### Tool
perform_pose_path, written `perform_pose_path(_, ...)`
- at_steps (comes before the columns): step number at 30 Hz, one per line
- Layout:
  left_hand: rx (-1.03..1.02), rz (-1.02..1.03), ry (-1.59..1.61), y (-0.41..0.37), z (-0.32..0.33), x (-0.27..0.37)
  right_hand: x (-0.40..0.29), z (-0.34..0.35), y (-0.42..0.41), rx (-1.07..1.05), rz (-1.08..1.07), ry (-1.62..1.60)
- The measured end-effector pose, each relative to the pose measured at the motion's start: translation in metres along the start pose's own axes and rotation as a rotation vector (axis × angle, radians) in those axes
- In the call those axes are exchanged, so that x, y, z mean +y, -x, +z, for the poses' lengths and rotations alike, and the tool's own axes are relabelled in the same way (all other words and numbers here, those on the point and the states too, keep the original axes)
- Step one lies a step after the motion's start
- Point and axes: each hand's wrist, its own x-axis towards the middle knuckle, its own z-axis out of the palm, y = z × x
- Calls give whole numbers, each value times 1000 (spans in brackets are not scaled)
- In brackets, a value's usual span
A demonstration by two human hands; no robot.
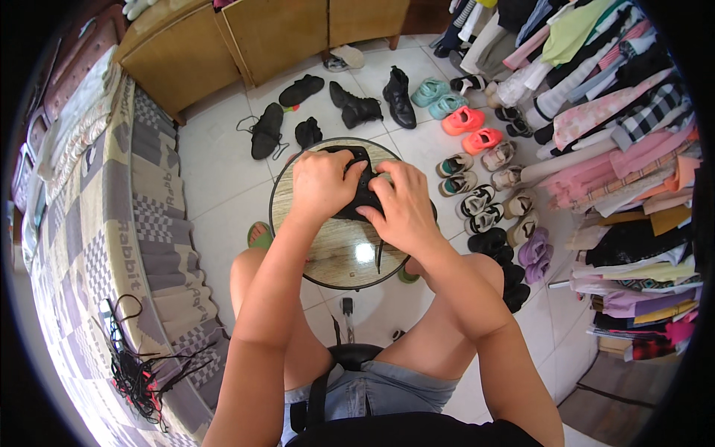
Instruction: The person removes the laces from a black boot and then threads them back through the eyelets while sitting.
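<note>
A black lace-up shoe (357, 208) rests on the small round wood-patterned table (329, 251) between my knees. My left hand (324, 181) grips its far left part, with the thumb pressed inward near the eyelets. From the right, my right hand (403, 201) holds the shoe's other side, thumb and fingers bent around the edge. A black shoelace (380, 257) trails over the tabletop below my right hand. Both hands cover much of the shoe, so its full shape is hidden.
Black shoes (267, 131) and black boots (399, 98) lie on the tiled floor beyond the table. Rows of sneakers (461, 120) run along the right, beside hanging clothes (603, 151). A tangle of laces (137, 374) lies on the bed (95, 251) at left.
</note>
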Motion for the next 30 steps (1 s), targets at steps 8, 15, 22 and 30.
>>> perform_pose_path(8,-33,8,23,4,-9,-5,51,-29,-9,96,369,-1526)
perform_pose_path(15,-67,79,88,1,-15,0,129,-44,11,384,658,-2007)
perform_pose_path(22,-68,216,267,5,-22,0,75,-20,11,-62,593,16)
perform_pose_path(30,-24,275,268,20,-33,11,27,10,0,-81,322,-449)
